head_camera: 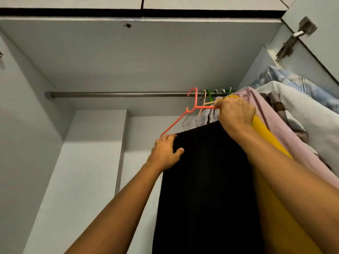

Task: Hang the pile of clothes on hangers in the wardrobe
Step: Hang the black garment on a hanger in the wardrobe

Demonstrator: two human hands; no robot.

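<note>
A coral plastic hanger (192, 105) hooks over the metal wardrobe rail (119, 94). A black garment (205, 180) drapes from the hanger and hangs down. My left hand (165, 153) grips the garment's left edge at the hanger's lower arm, thumb on the cloth. Up by the hanger's right end, my right hand (236, 114) holds the garment's top corner, fingers curled over it.
Hung clothes crowd the rail's right end: a yellow garment (267, 136), a pink one (271, 114), a white one (300, 114) and a blue checked shirt (293, 79). More hangers (207, 99) sit behind. An open door with a hinge (293, 41) stands at right.
</note>
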